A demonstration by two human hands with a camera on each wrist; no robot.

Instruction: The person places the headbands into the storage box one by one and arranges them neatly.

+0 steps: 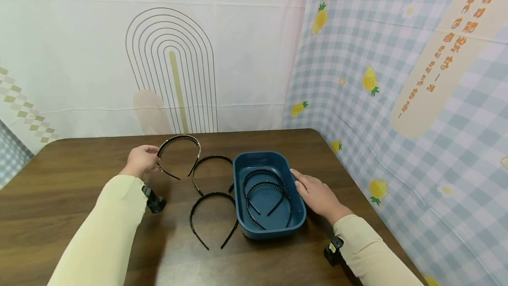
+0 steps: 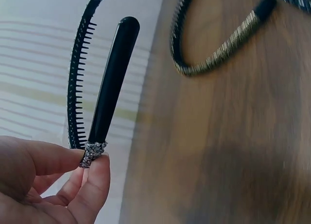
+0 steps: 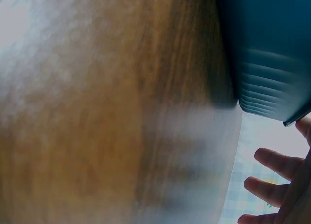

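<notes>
A toothed black headband (image 1: 178,153) is hanging in the air at centre left of the head view, just above the wooden table (image 1: 71,189), and the left hand (image 1: 140,160) is pinching one of its ends. In the left wrist view the thumb and forefinger (image 2: 92,178) are closing on a small sparkly band at the tip of that headband (image 2: 104,95), with the comb teeth showing along the arc at upper left of that frame.

Moving right, two more black headbands are lying flat on the table: one (image 1: 212,171) just beside the raised one, and another (image 1: 212,217) below it, toward the lower middle of the frame. Both are sitting just left of the blue tray (image 1: 274,228), and the lower one is close to touching its wall.

Further right, inside the tray, two headbands (image 1: 263,189) are already lying, overlapping each other. So, judging by how things lie, two pieces are sitting in the tray, one is being held up, and two are waiting on the table; the sorting looks somewhat under halfway along.

At the right side of the tray, the right hand (image 1: 317,195) is resting with relaxed, fairly straight fingers against the tray's rim, holding nothing. In the right wrist view its fingertips (image 3: 277,178) are spreading loosely at lower right, beside the tray wall (image 3: 272,49).
</notes>
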